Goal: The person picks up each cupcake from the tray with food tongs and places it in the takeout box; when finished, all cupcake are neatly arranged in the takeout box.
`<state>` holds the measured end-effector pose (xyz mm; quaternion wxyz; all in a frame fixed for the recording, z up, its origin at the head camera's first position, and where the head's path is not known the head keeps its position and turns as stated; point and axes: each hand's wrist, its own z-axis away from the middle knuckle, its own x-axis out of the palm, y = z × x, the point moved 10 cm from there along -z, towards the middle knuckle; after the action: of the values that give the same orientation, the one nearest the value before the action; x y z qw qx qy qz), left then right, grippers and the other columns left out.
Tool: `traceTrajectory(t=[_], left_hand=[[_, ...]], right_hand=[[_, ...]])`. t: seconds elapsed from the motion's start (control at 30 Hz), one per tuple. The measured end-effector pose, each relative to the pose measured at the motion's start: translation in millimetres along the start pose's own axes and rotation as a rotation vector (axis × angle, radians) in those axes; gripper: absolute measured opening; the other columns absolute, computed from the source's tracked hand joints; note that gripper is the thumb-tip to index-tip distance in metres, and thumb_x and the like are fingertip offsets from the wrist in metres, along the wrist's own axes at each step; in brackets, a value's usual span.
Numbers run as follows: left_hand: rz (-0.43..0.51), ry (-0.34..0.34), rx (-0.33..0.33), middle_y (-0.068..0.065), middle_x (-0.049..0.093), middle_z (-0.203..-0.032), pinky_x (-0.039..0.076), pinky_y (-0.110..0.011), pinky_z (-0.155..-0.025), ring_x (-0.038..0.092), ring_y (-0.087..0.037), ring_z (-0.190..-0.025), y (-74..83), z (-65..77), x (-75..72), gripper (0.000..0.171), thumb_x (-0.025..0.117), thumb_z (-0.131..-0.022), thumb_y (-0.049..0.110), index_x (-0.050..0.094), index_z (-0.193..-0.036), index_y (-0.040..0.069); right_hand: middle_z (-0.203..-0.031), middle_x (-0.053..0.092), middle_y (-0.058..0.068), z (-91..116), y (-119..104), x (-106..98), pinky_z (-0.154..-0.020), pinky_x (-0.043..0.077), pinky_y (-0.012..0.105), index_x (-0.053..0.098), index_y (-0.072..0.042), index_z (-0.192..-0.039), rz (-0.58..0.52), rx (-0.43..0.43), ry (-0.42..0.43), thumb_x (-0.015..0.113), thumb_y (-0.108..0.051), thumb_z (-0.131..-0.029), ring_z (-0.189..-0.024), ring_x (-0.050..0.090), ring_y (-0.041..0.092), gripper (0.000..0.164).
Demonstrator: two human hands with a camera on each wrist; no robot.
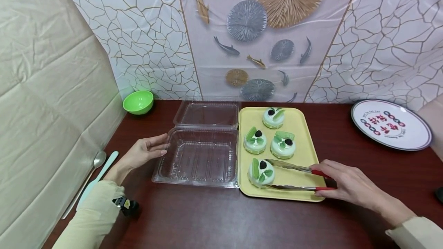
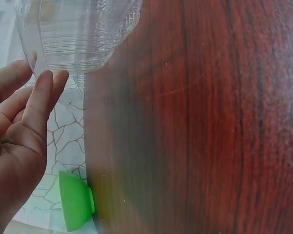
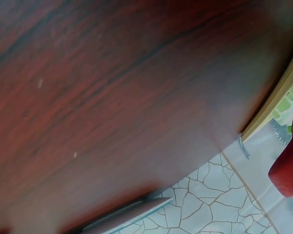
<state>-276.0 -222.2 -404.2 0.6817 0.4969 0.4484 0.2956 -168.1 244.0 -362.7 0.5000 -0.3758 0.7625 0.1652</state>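
Observation:
My right hand [image 1: 349, 183] grips metal tongs [image 1: 294, 166] by their red handles; one handle shows at the edge of the right wrist view. The tong arms are spread on either side of the nearest small white-and-green cake [image 1: 261, 172], topped with a dark berry and green leaves. That cake sits on a yellow tray [image 1: 301, 181] with several similar cakes behind it. To the left, a clear plastic clamshell box [image 1: 200, 160] lies with its lid [image 1: 209, 113] folded back. My left hand [image 1: 143, 151] has its fingers extended at the box's left rim, seemingly touching it.
A green bowl [image 1: 138, 102] stands at the back left. Along the left side lie a metal spoon [image 1: 84, 183] and a pale turquoise utensil [image 1: 100, 176]. A white patterned plate [image 1: 391, 125] is at the back right. Patterned sheeting [image 1: 155, 41] borders the table's back.

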Motion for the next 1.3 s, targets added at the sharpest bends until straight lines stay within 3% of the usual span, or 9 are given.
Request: traceTrajectory(t=[0.37,0.63,0.77,0.97,1.07,1.17,1.3], left_hand=[[-0.008,-0.006,-0.009,-0.033,0.03,-0.151,0.051,-0.012,-0.087,0.059,0.001,-0.117,-0.8,-1.4,0.2,0.065,0.062,-0.093,0.0,0.028,-0.147,-0.013],[-0.02,-0.004,0.003,-0.034,0.031,-0.151,0.052,-0.013,-0.088,0.059,-0.013,-0.123,0.7,-5.0,-0.6,0.064,0.062,-0.093,0.0,0.029,-0.146,-0.014],[-0.025,0.003,-0.003,-0.034,0.03,-0.151,0.052,-0.013,-0.088,0.057,-0.024,-0.127,-1.4,-2.0,-2.6,0.064,0.061,-0.093,-0.001,0.028,-0.146,-0.015],[-0.023,0.005,-0.007,-0.033,0.03,-0.151,0.051,-0.013,-0.088,0.05,-0.037,-0.131,-2.9,-0.4,-3.1,0.064,0.061,-0.093,0.0,0.028,-0.147,-0.014],[-0.034,-0.001,0.002,-0.034,0.031,-0.151,0.052,-0.014,-0.089,0.047,-0.042,-0.131,-1.6,-0.4,-2.6,0.063,0.061,-0.093,-0.002,0.028,-0.146,-0.015],[-0.046,-0.005,-0.003,-0.034,0.032,-0.151,0.052,-0.014,-0.089,0.045,-0.046,-0.131,-0.7,-1.2,-1.7,0.063,0.06,-0.094,-0.001,0.029,-0.146,-0.015],[-0.041,-0.003,-0.031,-0.032,0.033,-0.151,0.052,-0.016,-0.091,0.043,-0.046,-0.133,-2.3,-1.3,-1.4,0.063,0.06,-0.094,0.0,0.03,-0.147,-0.012]], right_hand=[[-0.092,0.058,-0.017,4.1,-3.0,-0.6,-0.057,0.037,0.01,0.067,-0.02,-0.111,-0.027,0.007,0.008,0.086,-0.042,-0.068,-0.07,0.043,-0.01,0.052],[-0.098,0.059,-0.019,-4.2,-7.5,-20.5,-0.053,0.034,0.006,0.068,-0.02,-0.112,-0.033,0.053,0.051,0.091,-0.027,-0.06,-0.063,0.038,-0.018,0.058],[-0.095,0.056,-0.02,-30.0,-13.5,-28.1,-0.052,0.034,0.007,0.068,-0.019,-0.112,-0.04,0.084,0.097,0.091,-0.027,-0.061,-0.06,0.035,-0.018,0.057],[-0.094,0.066,-0.009,-91.4,-37.0,-13.1,-0.058,0.048,0.024,0.07,-0.016,-0.111,-0.015,0.071,0.141,0.085,-0.041,-0.069,-0.072,0.058,0.005,0.052],[-0.093,0.067,-0.003,-124.3,-52.0,8.8,-0.053,0.047,0.027,0.07,-0.014,-0.112,-0.012,0.056,0.092,0.083,-0.043,-0.07,-0.07,0.06,0.01,0.053],[-0.088,0.064,-0.003,-152.3,-63.6,32.6,-0.048,0.04,0.022,0.069,-0.013,-0.113,0.009,0.066,0.012,0.084,-0.042,-0.068,-0.065,0.053,0.009,0.055],[-0.092,0.066,-0.001,-177.6,-74.1,57.0,-0.046,0.039,0.021,0.068,-0.013,-0.116,0.06,0.094,-0.091,0.082,-0.047,-0.071,-0.069,0.057,0.012,0.057]])
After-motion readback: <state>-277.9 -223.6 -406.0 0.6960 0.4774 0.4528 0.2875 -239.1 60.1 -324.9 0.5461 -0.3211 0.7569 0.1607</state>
